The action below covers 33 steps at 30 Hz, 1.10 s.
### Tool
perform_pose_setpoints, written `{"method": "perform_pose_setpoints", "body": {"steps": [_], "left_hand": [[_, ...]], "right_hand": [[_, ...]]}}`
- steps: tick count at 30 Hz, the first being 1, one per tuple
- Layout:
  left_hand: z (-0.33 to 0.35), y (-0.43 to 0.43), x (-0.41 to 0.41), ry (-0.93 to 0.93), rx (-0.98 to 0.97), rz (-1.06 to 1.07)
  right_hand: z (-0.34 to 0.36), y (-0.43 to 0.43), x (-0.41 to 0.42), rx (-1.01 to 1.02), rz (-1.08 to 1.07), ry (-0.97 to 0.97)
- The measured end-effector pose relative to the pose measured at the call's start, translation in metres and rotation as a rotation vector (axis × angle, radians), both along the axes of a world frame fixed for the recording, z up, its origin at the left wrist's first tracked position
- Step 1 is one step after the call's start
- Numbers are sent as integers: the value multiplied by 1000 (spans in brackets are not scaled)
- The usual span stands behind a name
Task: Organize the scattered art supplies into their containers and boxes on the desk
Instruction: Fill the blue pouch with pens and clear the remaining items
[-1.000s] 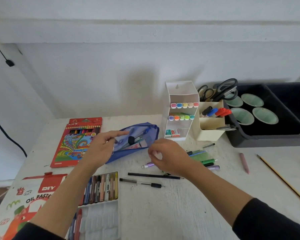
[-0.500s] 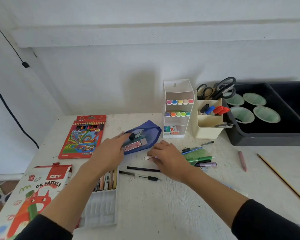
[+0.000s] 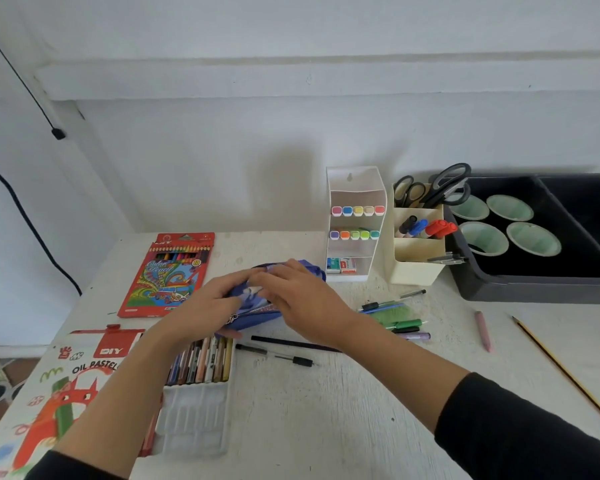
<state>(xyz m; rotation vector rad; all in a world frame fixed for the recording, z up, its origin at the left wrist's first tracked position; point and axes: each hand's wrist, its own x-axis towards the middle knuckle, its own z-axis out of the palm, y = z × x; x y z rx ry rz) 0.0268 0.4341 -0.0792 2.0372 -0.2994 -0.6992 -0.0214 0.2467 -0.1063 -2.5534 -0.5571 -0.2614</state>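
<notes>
Both hands meet over the blue pouch (image 3: 253, 318), mid-surface (image 3: 326, 410). Left hand (image 3: 215, 303): fingers curled over the pouch's near-left part, holding it. Right hand (image 3: 305, 303): in from the right, fingers bent, pinching what looks like a pale pen (image 3: 253, 290). Only the pen's white tip shows between the two hands, so how far in it sits cannot be told

Pouch long axis: zip pull at near-left, far corner at far-right, pointing toward the white marker rack (image 3: 354, 265)

Judgement: step in hand is feeding this pen into the pouch

Loose items left, all on the right-hand side:
- two black pens (image 3: 291, 344), just nearside of the right wrist, lying roughly left to right
- mixed pen cluster (image 3: 395, 320), near the right hand, same lie
- pink crayon (image 3: 482, 330) and yellow pencil (image 3: 561, 368), well apart, further right

Judgement: the right hand is the nearer for every one of these, and the left is better kept on the pouch. Pen axes run close to the pouch's own line, so little turning should be needed

Oil pastel tray (image 3: 201, 365) lies partly under the left forearm
</notes>
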Motion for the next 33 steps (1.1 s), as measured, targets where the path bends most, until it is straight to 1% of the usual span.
{"method": "perform_pose_setpoints", "body": {"steps": [2,3,4,8,10,12,15,19,22,26,30,33], "left_hand": [[-3,1,1,-25,-58,-3],[-4,1,2,-38,-85,7],[-7,0,4,-43,-109,22],[-12,-7,10,-38,-174,84],[-16,-8,16,-62,-160,87],[-19,-10,20,-119,-121,61],[-26,-14,21,-206,-90,19],[-38,-21,15,-357,7,-26],[-43,-23,10,-430,62,-56],[-38,-20,4,-625,137,-128],[-37,-13,1,-759,254,-127],[-38,-8,-5,-825,319,-118]], "right_hand": [[-15,-8,4,-116,-71,12],[-19,-11,5,-125,-104,23],[-20,-13,5,-93,-129,32],[-1,-23,7,172,-218,34],[9,-37,5,262,-295,59],[12,-55,-3,304,-316,113],[5,-78,-26,232,-312,184],[-19,-102,-54,46,-336,204],[-32,-111,-60,-96,-317,217],[-44,-104,-57,-273,-282,215],[-48,-95,-53,-350,-309,155],[-47,-94,-51,-339,-308,149]]}}
